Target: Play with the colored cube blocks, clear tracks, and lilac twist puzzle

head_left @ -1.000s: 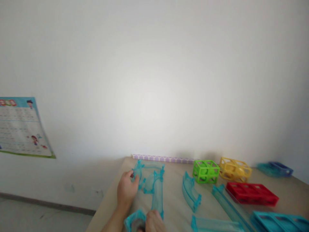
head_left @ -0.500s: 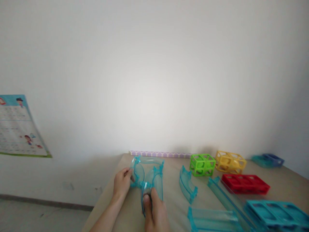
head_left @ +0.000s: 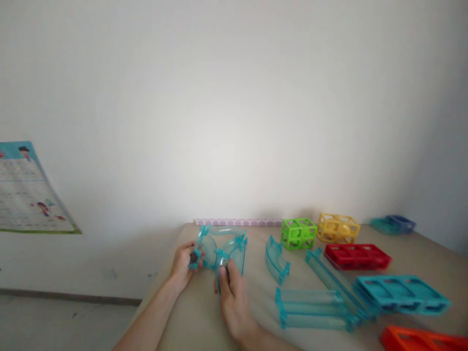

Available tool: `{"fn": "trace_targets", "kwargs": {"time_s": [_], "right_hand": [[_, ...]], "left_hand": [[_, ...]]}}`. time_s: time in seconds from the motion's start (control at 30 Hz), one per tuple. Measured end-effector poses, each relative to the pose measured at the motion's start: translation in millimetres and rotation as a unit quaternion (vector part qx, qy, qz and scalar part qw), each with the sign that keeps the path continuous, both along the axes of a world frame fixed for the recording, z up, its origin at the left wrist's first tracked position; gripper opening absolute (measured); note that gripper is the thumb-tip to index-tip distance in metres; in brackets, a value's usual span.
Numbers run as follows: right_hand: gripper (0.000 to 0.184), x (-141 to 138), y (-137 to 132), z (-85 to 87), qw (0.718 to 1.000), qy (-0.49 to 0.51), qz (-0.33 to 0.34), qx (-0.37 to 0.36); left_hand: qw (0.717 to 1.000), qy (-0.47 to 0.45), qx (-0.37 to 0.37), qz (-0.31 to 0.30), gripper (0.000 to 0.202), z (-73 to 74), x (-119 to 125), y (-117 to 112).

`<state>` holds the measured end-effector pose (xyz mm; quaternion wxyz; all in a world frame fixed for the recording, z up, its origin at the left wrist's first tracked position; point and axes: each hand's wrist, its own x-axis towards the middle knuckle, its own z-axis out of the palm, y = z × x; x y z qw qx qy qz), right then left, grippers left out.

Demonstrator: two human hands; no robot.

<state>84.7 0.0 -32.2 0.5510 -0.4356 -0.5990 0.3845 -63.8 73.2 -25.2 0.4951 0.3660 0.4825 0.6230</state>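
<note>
My left hand [head_left: 182, 265] grips the left end of a clear teal curved track piece [head_left: 210, 243] near the table's far left corner. My right hand [head_left: 231, 295] is closed round a second clear teal track piece [head_left: 237, 251], pressed against the first one. Both pieces rest on the tan table [head_left: 256, 312]. What lies under my right palm is hidden.
Loose teal track pieces lie to the right: a curved track section [head_left: 275, 259], a long chute [head_left: 325, 275] and a short straight chute [head_left: 310, 314]. Green cube frame [head_left: 299, 233], yellow frame [head_left: 338, 227], red block [head_left: 356, 256], teal block [head_left: 400, 294], orange block [head_left: 420, 339]. Wall poster [head_left: 25, 192] at left.
My right hand has come up from the near edge with a teal piece to the piece my left hand holds. The view has tilted down, showing more table.
</note>
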Motion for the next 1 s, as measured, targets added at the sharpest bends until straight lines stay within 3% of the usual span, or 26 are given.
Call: {"fn": "trace_targets", "kwargs": {"time_s": [0.23, 0.57, 0.73, 0.87, 1.0], "right_hand": [[0.033, -1.4, -1.5, 0.8, 1.000, 0.030, 0.009, 0.006], [0.037, 0.5, 4.9, 2.1, 0.996, 0.065, 0.054, -0.017], [0.034, -0.8, 4.0, -8.4, 0.998, 0.045, -0.015, 0.049], [0.028, 2.4, -1.0, -8.9, 0.991, 0.015, -0.032, 0.126], [0.023, 6.7, -5.9, -2.2, 0.990, 0.009, -0.040, 0.133]], "left_hand": [[0.996, -0.048, -0.008, -0.073, 0.036, 7.2, 1.7, -12.3], [0.981, -0.088, -0.006, -0.171, 0.033, 8.3, -1.7, -19.5], [0.976, -0.114, 0.019, -0.184, 0.015, 14.8, 9.0, -30.0], [0.969, -0.109, 0.014, -0.222, 0.025, 17.3, 21.1, -37.7], [0.971, -0.138, 0.017, -0.196, 0.025, 16.1, 25.1, -38.6]]}}
